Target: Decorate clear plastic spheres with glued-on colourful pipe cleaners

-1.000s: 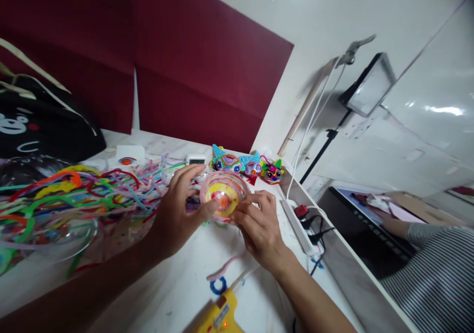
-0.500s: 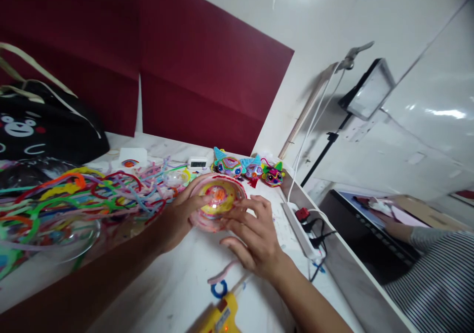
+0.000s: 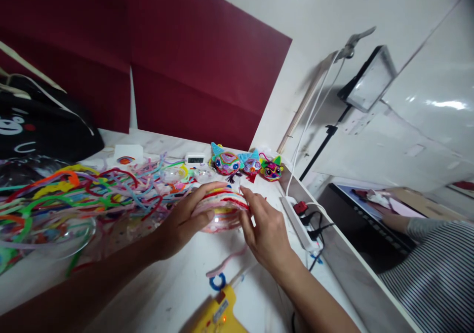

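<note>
My left hand (image 3: 181,224) and my right hand (image 3: 264,232) both grip a clear plastic bowl (image 3: 222,209) wrapped with red, pink and yellow pipe cleaners. The bowl is tilted so I see its side, just above the white table (image 3: 166,293). My left thumb presses its near rim; my right fingers curl round its right edge. A pile of coloured pipe cleaners (image 3: 81,190) lies to the left of my left hand.
A yellow glue gun (image 3: 218,315) lies near the front edge, with a pink pipe cleaner (image 3: 225,264) and a blue ring (image 3: 217,282) beside it. Three pipe-cleaner cat faces (image 3: 248,164) sit at the back. A white power strip (image 3: 296,222) lies right. Another person's striped sleeve (image 3: 433,269) is far right.
The bowl has tipped from facing me to showing its side. My right hand moved from below it to its right edge.
</note>
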Tool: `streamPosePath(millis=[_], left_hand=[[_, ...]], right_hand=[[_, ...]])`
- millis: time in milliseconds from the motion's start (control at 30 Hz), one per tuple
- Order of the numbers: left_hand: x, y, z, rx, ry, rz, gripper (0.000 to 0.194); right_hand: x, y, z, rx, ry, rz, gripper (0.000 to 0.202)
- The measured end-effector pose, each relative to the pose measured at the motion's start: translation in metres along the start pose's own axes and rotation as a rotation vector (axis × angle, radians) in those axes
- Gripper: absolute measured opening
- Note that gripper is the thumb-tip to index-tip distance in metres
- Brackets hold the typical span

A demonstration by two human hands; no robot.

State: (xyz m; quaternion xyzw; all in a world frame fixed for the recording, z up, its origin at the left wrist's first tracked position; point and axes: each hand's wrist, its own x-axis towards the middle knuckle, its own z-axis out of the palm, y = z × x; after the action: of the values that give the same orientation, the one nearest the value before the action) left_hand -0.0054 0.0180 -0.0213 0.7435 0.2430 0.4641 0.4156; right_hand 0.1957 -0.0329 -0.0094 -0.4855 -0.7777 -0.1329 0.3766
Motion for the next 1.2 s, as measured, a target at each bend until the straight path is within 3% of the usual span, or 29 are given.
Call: streamPosePath(millis=[133,267,333,567,800,933,1033,1133,1200], left_hand=[[-0.005,0.001,0.003,0.144,-0.026,0.128,0.046],[-0.005,-0.002,0.002,0.125,-0.127,0.204,0.057],[-0.004,-0.001,0.001,0.003,-0.155,0.171,0.063],[-0.001,0.003,0.003,-0.42,-0.196,-0.193,0.077],[0.0,-0.004,-0.003,-0.305,-0.279,-0.133,0.081],[0.002,-0.009,-0.006,-0.237,-0.227,-0.06,0.082],[0.003,-0.01,-0.007,-0.223,-0.164,0.001,0.085],[0.004,-0.009,-0.007,-0.251,-0.128,0.059,0.082],[0.005,-0.007,-0.007,-0.236,-0.084,0.111,0.078]], right_hand=[[-0.003,0.003,0.004,-0.111,-0.012,-0.052,0.041],[-0.003,0.007,0.007,-0.118,0.042,-0.096,0.042],[-0.002,0.009,0.007,-0.113,0.071,-0.127,0.043],[-0.002,0.014,0.008,-0.082,0.109,-0.188,0.05],[0.0,0.012,0.005,-0.018,0.086,-0.214,0.049],[0.006,0.011,-0.007,0.137,-0.027,-0.127,0.051],[0.008,0.011,-0.018,0.317,0.01,0.023,0.052],[0.01,0.007,-0.025,0.556,0.053,0.267,0.031],[0.011,0.002,-0.028,0.747,-0.007,0.424,0.018]])
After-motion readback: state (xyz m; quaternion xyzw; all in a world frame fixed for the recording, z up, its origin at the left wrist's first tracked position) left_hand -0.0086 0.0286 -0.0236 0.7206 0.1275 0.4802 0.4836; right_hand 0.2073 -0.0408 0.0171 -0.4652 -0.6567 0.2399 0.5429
